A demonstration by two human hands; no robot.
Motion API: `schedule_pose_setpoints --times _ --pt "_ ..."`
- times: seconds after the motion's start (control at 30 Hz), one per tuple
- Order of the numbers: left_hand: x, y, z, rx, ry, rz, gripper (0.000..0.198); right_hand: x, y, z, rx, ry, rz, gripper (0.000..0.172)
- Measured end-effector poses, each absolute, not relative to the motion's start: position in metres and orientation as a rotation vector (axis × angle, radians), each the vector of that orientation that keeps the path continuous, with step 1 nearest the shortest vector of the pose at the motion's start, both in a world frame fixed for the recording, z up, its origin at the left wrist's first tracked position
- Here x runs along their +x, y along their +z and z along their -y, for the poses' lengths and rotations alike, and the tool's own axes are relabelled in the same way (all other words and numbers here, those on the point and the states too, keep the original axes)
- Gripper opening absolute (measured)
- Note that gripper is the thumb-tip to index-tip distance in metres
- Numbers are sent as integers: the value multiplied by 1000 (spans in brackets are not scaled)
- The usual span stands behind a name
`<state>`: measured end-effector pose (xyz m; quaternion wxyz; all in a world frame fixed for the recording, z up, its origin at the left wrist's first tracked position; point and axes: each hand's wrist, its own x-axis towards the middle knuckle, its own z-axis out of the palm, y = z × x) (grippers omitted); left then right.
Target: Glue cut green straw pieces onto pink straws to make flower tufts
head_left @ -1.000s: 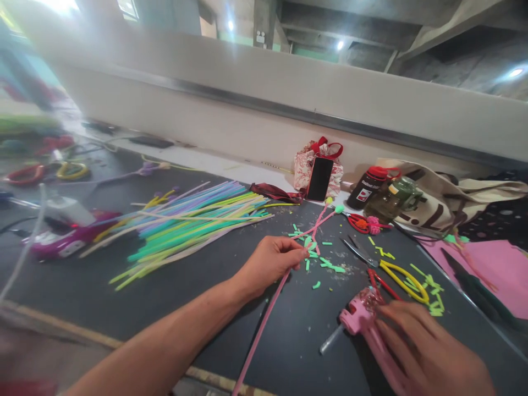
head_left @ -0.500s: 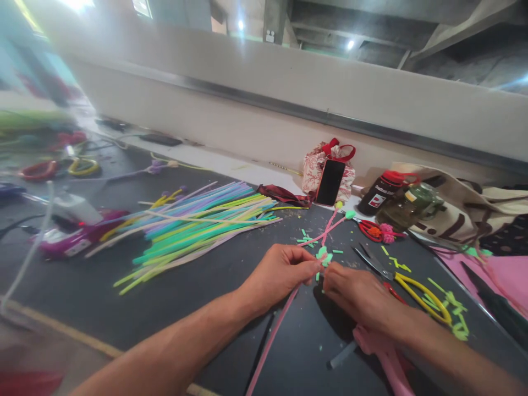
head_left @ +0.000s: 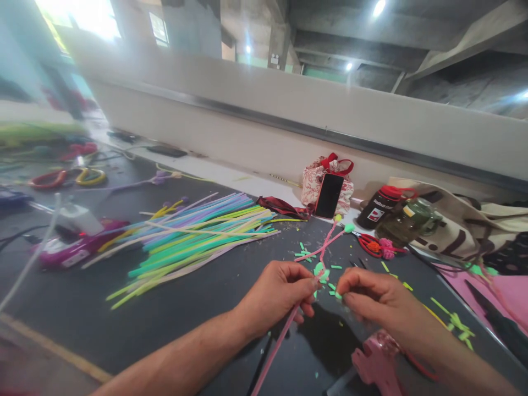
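Note:
My left hand (head_left: 284, 294) is closed in a pinch around a long pink pipe cleaner stem (head_left: 275, 349), whose lower end runs down toward the table's near edge. Small mint-green pieces (head_left: 320, 271) cluster at the stem's top, just beyond my left fingertips. To the right, apart from the stem, my right hand (head_left: 373, 297) pinches a small mint-green piece (head_left: 338, 296) between thumb and finger. Below that hand lies a pink glue gun (head_left: 377, 360), partly covered by my wrist. Yellow-handled pliers (head_left: 436, 315) are mostly hidden behind my right hand.
Many coloured pipe cleaners (head_left: 198, 236) lie in a pile at left, near a purple power strip (head_left: 78, 245). Toward the wall are a phone (head_left: 329, 195), a black bottle (head_left: 376, 209) and a canvas bag (head_left: 462, 220). Green offcuts (head_left: 460, 324) lie at right.
My right hand has moved right, away from the green cluster, and a small green piece now shows at its fingertips. My left hand keeps its pinch on the stem. The view has tilted up slightly.

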<state>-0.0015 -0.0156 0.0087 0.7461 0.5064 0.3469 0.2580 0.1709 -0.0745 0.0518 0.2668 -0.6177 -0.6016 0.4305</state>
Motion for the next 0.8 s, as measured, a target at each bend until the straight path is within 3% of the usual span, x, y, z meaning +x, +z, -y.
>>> schedule_pose_setpoints --times 0.2,0.57,0.8 --pt "0 7 17 1069 591 -703 26 164 40 71 -1648 1293 1483 5" --pt "-3 5 12 1075 628 -709 23 151 32 57 -1472 1538 1112 18" --pt "-4 5 11 1050 625 -701 25 145 24 58 -1377 1450 959 21"
